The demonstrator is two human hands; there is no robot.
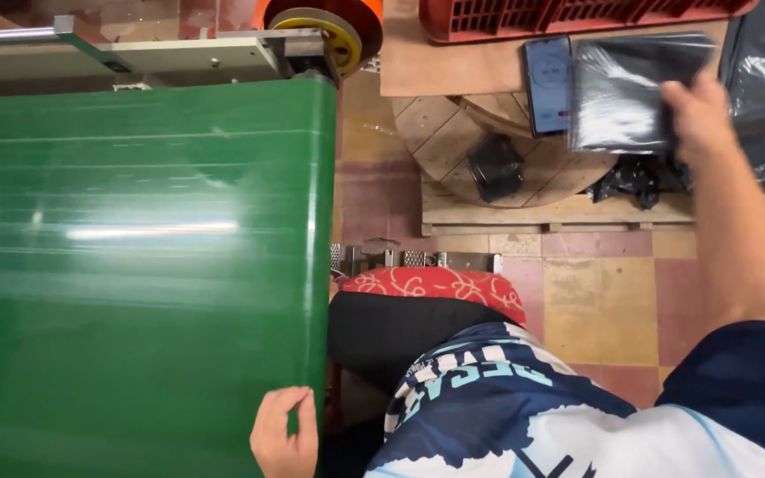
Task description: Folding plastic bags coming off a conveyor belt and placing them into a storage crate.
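Note:
My right hand [699,111] reaches far out to the upper right and grips the right edge of a flat stack of glossy black plastic bags [630,93]. The stack lies on a wooden board, beside a dark phone [548,84] with a lit screen. My left hand [285,434] rests at the bottom, its fingers curled over the right edge of the wide green conveyor belt [135,265] and holding nothing loose.
A red plastic crate [568,16] sits at the top. A round wooden spool [489,142] lies under the board with crumpled black plastic [496,166] on it. A red patterned cushion [436,285] is on the seat below. The belt's roller and yellow wheel [325,35] are at top centre.

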